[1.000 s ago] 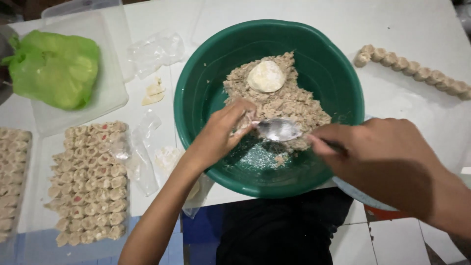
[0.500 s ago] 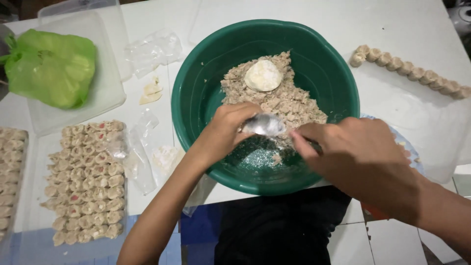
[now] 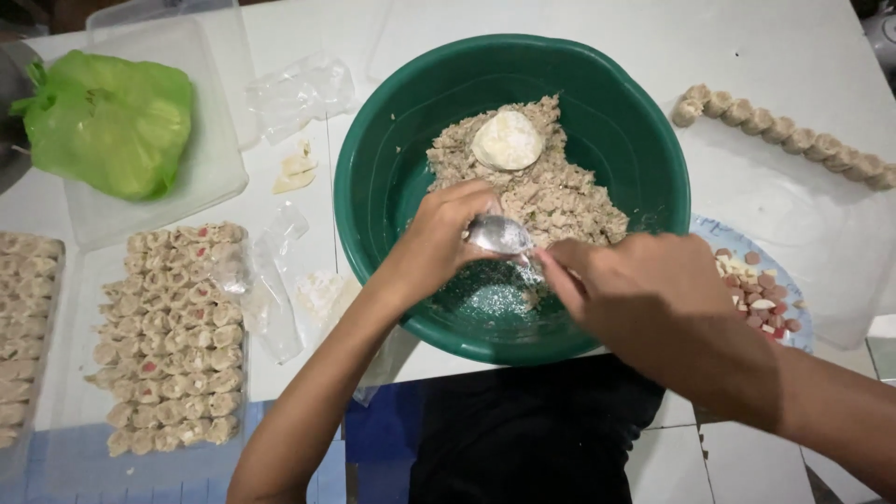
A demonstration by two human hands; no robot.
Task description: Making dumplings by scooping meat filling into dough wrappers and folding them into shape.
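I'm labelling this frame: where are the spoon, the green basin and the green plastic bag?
spoon [image 3: 499, 234], head view, back of its metal bowl.
green basin [image 3: 373, 177], head view, bare inner left wall.
green plastic bag [image 3: 112, 121], head view, its middle.

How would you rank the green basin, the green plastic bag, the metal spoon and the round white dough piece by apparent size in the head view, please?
1. green basin
2. green plastic bag
3 and 4. round white dough piece and metal spoon: alike, since the hands hide the spoon's handle.

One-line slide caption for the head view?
Over a green basin of minced filling, the right hand holds a metal spoon against the cupped left hand.
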